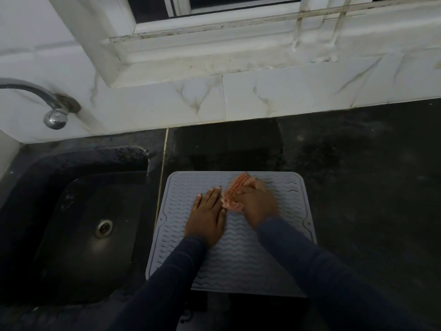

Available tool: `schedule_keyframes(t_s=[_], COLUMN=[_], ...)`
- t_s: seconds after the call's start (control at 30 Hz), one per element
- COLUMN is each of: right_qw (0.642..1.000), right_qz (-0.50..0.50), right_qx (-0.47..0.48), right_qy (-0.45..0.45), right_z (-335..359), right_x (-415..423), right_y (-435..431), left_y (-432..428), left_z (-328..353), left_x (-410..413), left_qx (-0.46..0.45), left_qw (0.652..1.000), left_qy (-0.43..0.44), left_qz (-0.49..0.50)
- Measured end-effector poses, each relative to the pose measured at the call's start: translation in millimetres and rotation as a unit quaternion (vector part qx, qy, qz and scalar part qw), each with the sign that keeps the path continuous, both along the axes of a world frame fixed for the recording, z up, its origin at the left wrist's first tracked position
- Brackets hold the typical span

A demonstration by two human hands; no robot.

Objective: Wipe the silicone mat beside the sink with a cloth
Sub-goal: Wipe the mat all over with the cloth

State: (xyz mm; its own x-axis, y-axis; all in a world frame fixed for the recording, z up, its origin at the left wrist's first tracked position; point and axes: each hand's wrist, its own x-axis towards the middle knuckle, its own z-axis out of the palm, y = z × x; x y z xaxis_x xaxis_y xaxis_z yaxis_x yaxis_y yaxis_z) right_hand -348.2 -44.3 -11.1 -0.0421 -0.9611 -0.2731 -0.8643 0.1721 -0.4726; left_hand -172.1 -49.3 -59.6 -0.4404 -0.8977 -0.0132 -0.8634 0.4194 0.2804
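Observation:
A grey silicone mat (238, 256) with wavy ridges lies on the dark counter, just right of the sink. My left hand (207, 216) rests flat on the mat's left middle, fingers spread and pointing away from me, holding nothing. My right hand (256, 204) is blurred and presses an orange-pink checked cloth (235, 189) onto the mat near its far edge. The cloth sticks out from under the hand toward the far left, close to my left fingertips. Dark blue sleeves cover both forearms.
A black sink (78, 225) with a round metal drain (104, 228) sits to the left. A chrome tap (56, 111) comes out of the white marbled wall tiles above it. Dark counter (370, 187) extends right of the mat. A white window sill (238, 44) runs behind.

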Motion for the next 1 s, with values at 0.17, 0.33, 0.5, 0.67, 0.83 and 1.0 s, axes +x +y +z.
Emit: schedule_keyframes(t_s=[0.17,0.33,0.5,0.67,0.83,1.0], right_qw=[0.988,0.977,0.999,0.995,0.989,0.983], right_qz=[-0.153,-0.073,0.014,0.022,-0.081,-0.046], right_qx=[0.005,0.087,-0.017,0.054,0.058,0.066], right_qy=[0.017,0.183,0.05,0.083,0.111,0.166], right_z=[26,41,38,13,47,43], right_x=[-97,-104,18,6,-90,-98], right_y=[8,-18,-37,-39,-8,-24], left_y=[-1,0,0,-2,-1,-15], left_z=[-3,0,6,3,1,15], left_x=[1,-1,-2,1,2,-6], left_qx=[0.01,0.009,0.019,0.019,0.019,0.007], left_qw=[1.0,1.0,1.0,1.0,0.999,0.991], left_qy=[-0.006,-0.007,-0.004,0.005,0.028,0.13], left_qz=[0.001,0.008,0.003,-0.002,-0.001,0.039])
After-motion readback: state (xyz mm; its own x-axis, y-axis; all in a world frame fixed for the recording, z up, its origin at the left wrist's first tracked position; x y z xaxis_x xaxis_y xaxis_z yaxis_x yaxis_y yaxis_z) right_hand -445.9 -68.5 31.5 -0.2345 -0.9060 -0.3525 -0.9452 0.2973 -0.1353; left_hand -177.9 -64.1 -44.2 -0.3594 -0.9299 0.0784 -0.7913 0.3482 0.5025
